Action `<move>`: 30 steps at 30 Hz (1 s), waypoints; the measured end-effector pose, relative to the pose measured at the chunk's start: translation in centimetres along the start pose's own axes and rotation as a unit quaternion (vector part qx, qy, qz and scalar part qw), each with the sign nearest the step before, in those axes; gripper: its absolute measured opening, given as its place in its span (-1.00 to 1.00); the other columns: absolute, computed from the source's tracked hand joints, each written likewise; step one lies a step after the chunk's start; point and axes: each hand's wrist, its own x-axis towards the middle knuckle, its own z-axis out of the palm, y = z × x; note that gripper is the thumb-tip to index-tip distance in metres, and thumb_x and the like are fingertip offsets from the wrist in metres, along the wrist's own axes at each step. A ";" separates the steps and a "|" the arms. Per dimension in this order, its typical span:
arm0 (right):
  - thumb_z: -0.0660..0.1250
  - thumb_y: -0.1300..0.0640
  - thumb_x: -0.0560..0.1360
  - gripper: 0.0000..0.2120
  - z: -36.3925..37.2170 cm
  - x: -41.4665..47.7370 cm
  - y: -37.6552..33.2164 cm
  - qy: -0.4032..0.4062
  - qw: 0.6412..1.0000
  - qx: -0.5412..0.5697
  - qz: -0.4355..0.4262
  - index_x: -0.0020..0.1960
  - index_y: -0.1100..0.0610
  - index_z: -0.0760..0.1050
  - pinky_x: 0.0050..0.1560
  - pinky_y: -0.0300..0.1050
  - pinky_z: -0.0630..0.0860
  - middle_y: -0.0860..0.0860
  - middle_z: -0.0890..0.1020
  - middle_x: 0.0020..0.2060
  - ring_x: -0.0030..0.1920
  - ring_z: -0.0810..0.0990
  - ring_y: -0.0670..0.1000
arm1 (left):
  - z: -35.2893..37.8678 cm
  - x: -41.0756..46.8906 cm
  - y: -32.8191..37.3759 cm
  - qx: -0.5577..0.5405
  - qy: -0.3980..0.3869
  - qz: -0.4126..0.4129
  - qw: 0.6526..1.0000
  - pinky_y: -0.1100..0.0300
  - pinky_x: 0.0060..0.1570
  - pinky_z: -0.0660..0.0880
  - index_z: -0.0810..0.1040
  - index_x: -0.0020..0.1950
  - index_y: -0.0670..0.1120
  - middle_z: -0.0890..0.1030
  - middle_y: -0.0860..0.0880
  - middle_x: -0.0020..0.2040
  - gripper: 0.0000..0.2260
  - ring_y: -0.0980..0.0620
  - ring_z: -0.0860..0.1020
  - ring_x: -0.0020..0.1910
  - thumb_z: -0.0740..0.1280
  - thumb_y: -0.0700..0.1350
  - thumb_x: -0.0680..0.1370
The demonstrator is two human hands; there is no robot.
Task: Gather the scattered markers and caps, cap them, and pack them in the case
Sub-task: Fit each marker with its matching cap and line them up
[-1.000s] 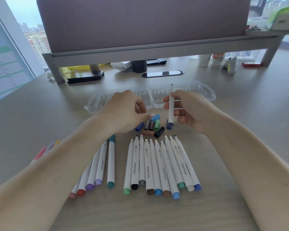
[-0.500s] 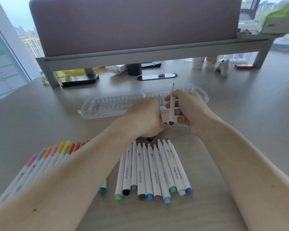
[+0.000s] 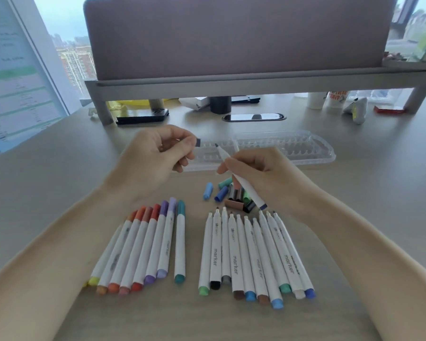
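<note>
Found left hand [image 3: 158, 158] raised above the desk [image 3: 59, 188], thumb and forefinger pinched on a small dark cap [image 3: 198, 143], remaining fingers curled loosely beneath. Cap mostly covered by the fingertips and smeared by motion blur. Unable to fix its colour beyond dark.

Found right hand [image 3: 263, 175] just beside the left, fingers clamped round a white marker [image 3: 250, 191] held slantwise. Bare tip up and aimed toward the cap, near but apart from it. Dark blue end low over the loose caps. Middle of the barrel hidden inside the grip. Noted a second pale streak rising from the same fist near the tip. Unable to say whether another marker or blur.

Located clear case [image 3: 326, 153] lying on the desk behind both hands, left portion screened by them. Grooves visible, contents not readable through the plastic.

Recorded heap of loose caps [image 3: 221, 193] between the hands and the near rows, with blue, green, brown and black among them. Partly masked by the held marker, so no reliable count.

Recorded row of uncapped markers [image 3: 253, 252] at near right, tips pointing away, lying side by side. Recorded row of capped markers [image 3: 143, 247] at near left, fanned, leftmost members cut off by the left forearm.

Beyond, noted grey riser [image 3: 256, 81] carrying a monitor [image 3: 231, 33] seen from the back, top cropped by the frame edge. Clutter beneath too small to identify.
</note>
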 end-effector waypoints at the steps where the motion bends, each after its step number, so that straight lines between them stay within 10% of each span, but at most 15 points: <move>1: 0.25 -0.06 0.67 -0.74 0.2 0.0 -0.1 -0.009 1.000 -0.009 -0.005 -0.01 -0.07 0.71 -0.33 -0.18 0.35 -0.10 0.61 -0.37 -0.41 0.43 -0.08 | -0.1 -0.1 -0.4 -0.018 0.005 -0.010 1.000 0.25 -0.16 0.58 0.68 0.02 0.01 0.68 0.06 -0.27 -0.87 0.16 0.58 -0.26 0.34 -0.13 0.65; 30: 0.27 -0.03 0.67 -0.73 1.2 -0.3 0.1 -0.047 0.997 -0.042 -0.041 -0.06 -0.04 0.72 -0.41 -0.23 0.26 -0.10 0.51 -0.47 -0.49 0.34 -0.15 | 0.7 -1.4 -0.7 0.024 -0.090 0.060 0.994 0.33 -0.18 0.54 0.72 0.11 -0.06 0.66 0.06 -0.26 -0.80 0.17 0.59 -0.26 0.28 -0.15 0.68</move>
